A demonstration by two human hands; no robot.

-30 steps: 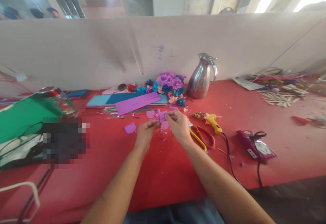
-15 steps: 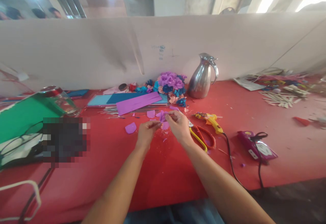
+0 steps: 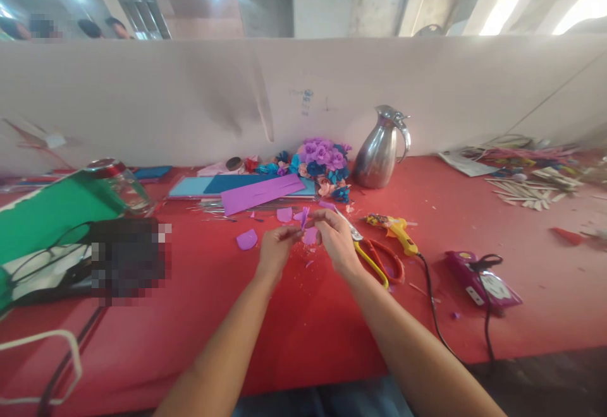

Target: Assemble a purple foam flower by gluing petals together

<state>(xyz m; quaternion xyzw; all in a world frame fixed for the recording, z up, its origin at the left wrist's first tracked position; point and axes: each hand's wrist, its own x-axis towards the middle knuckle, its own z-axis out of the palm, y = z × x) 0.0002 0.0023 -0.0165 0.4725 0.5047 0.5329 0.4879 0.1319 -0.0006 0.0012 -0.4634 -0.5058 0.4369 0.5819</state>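
Observation:
My left hand (image 3: 275, 251) pinches the lower end of a small purple paper flower (image 3: 305, 217) between thumb and fingertips. From the other side, my right hand (image 3: 336, 237) has its bent fingers and thumb closed at the flower's upper petals; the exact grip is partly hidden. Loose purple paper petals (image 3: 247, 239) lie on the red table (image 3: 303, 335) left of and behind my hands. Scissors (image 3: 386, 264) with red and yellow handles rest beside my right wrist. A purple paper strip (image 3: 263, 194) lies over blue sheets (image 3: 190, 186) behind them.
A yellow glue gun (image 3: 401, 235), its black cord, and a magenta box (image 3: 481, 281) lie to the right. At the back stand a steel jug (image 3: 377, 155) and a cluster of paper flowers (image 3: 325, 158). On the left are a glass jar (image 3: 126, 186) and eyeglasses (image 3: 52, 249).
The purple flower has turned and now shows narrower, nearly edge-on. My right fingers have shifted slightly on it. The whole view has moved a little, so everything sits slightly lower and further right.

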